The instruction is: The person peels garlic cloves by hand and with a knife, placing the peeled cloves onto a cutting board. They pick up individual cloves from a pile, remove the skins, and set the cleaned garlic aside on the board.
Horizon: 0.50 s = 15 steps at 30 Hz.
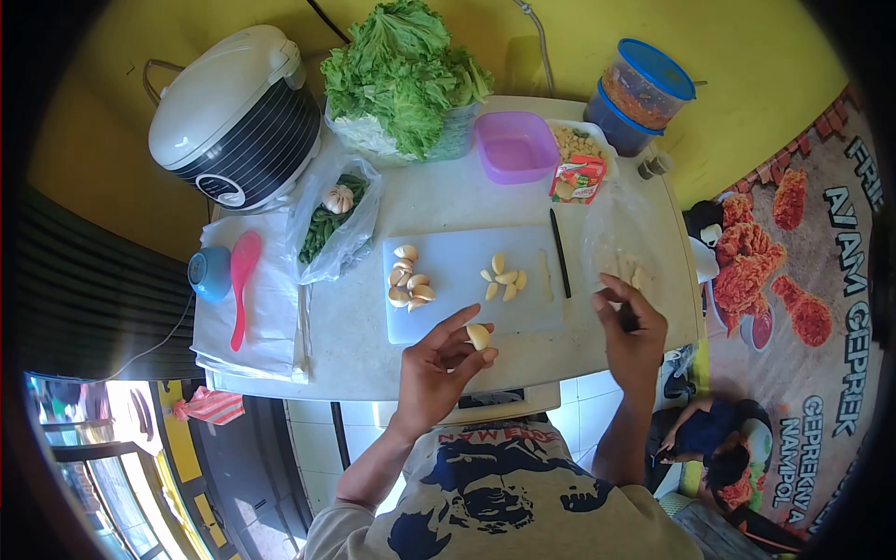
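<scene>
Now, head view: left hand (435,373) pinches pale garlic clove (478,337) over near edge of cutting board (448,322); right hand (638,338) curled near clear plastic (607,229), grip can't be told. Best pinch lightly, keep skin off peeled cloves (507,278).

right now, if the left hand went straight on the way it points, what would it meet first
Probably the peeled cloves on the cutting board, though the left hand might pass above them; depth is unclear.

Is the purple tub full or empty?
Empty. The purple tub faces up, and its bare purple bottom and inside walls show, with no food in it.
</scene>
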Each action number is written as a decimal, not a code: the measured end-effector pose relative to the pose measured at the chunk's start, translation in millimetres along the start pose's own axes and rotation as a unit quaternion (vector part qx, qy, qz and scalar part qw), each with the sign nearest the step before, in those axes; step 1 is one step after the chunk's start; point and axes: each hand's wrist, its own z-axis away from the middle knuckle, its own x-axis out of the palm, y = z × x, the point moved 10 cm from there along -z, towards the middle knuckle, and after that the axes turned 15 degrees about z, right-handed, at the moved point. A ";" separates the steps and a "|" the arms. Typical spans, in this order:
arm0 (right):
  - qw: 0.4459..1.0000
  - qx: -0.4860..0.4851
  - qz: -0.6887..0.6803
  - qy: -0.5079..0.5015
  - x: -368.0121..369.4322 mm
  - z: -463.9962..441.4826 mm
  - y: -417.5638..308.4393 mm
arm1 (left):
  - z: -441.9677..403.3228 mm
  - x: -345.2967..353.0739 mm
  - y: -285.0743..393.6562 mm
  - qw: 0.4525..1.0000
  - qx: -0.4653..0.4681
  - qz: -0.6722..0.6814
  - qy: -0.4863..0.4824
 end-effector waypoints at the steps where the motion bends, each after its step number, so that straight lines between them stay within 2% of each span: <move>1: 0.998 -0.034 -0.039 -0.042 18.5 3.7 -9.5 | 2.2 0.1 0.2 0.997 -0.013 -0.080 0.012; 2: 0.994 -0.031 -0.003 -0.107 36.2 10.6 -13.1 | 2.5 -1.2 -2.8 0.997 -0.012 -0.081 0.012; 3: 0.986 -0.048 -0.018 -0.158 56.1 18.1 -18.0 | 1.9 0.5 -2.1 0.985 0.017 -0.170 -0.007; 4: 0.981 -0.104 -0.039 -0.156 67.5 25.1 -30.3 | 2.4 4.1 0.0 0.965 0.047 -0.258 -0.026; 5: 0.981 -0.106 -0.040 -0.157 72.1 28.3 -35.7 | 3.1 3.9 1.0 0.965 0.048 -0.258 -0.025; 7: 0.965 -0.127 -0.029 -0.227 90.5 38.5 -47.5 | 5.8 9.7 12.9 0.926 0.110 -0.360 -0.030; 12: 0.960 -0.159 -0.057 -0.226 95.8 42.9 -59.0 | 9.5 -1.5 13.8 0.923 0.136 -0.360 -0.021; 14: 0.947 -0.134 0.034 -0.289 106.6 45.2 -50.5 | 12.1 0.2 16.2 0.918 0.156 -0.363 -0.026; 15: 0.947 -0.136 0.036 -0.289 107.3 44.7 -49.4 | 12.3 -0.4 15.6 0.923 0.150 -0.355 -0.023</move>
